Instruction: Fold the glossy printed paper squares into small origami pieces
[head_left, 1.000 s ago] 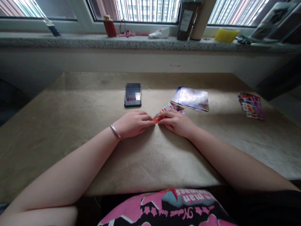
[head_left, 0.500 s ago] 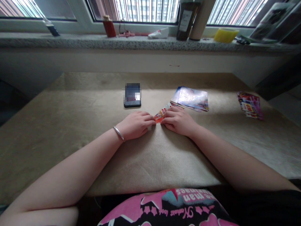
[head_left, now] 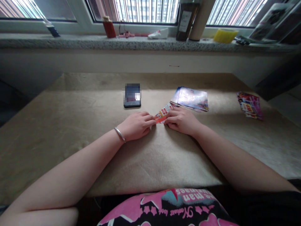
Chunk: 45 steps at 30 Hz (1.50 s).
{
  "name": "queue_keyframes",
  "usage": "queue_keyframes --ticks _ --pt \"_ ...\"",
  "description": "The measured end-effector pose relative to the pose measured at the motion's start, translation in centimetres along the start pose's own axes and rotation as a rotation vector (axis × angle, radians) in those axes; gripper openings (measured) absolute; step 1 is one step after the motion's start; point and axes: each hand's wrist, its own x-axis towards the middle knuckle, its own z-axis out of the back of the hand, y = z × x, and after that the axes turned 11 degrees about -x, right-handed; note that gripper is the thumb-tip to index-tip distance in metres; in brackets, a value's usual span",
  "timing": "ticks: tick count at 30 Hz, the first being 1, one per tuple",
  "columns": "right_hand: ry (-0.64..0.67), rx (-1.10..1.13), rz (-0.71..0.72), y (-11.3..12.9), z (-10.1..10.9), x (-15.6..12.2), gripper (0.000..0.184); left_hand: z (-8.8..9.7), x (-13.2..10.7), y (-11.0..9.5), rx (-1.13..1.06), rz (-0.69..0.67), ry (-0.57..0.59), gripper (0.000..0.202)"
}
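A folded piece of printed paper [head_left: 162,115], orange and white with red lettering, lies on the table between my hands. Its left corner is under the fingertips of my left hand [head_left: 138,125], which has its fingers pressed together. My right hand [head_left: 182,121] presses on the paper's right side with bent fingers and covers part of it. Just beyond the right hand lies a small stack of glossy printed sheets [head_left: 193,98], bluish and purple, close to the paper's far end.
A dark phone [head_left: 132,95] lies beyond my left hand. Several pink and red printed paper pieces [head_left: 250,105] sit at the right of the table [head_left: 150,163]. On the stone windowsill [head_left: 82,41] stand a red bottle [head_left: 109,28], a dark bottle [head_left: 187,20] and a yellow tape roll [head_left: 225,36].
My right hand has slid slightly to the right along the paper, so more of its orange edge shows. My left hand stays almost in place at the corner.
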Motion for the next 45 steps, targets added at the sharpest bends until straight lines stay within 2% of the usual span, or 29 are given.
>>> queue_keyframes --ticks 9,16,25,34,45 --pt "0.02 0.032 -0.008 -0.7 0.3 -0.8 0.022 0.1 0.1 -0.3 0.007 0.007 0.001 0.032" --pt "-0.048 0.015 0.007 -0.1 -0.2 -0.3 0.02 0.5 0.3 -0.7 0.095 -0.056 0.019 0.026" --pt "-0.01 0.025 0.009 0.2 -0.1 0.2 0.019 0.0 0.1 0.0 0.002 0.001 -0.013 0.022" --pt "0.024 0.056 -0.005 -0.5 0.3 -0.6 0.02 -0.1 0.1 0.0 0.023 -0.032 0.0 0.031" --pt "0.007 0.08 -0.041 -0.7 1.1 -0.9 0.019 -0.1 0.2 0.0 -0.018 -0.012 -0.006 0.031"
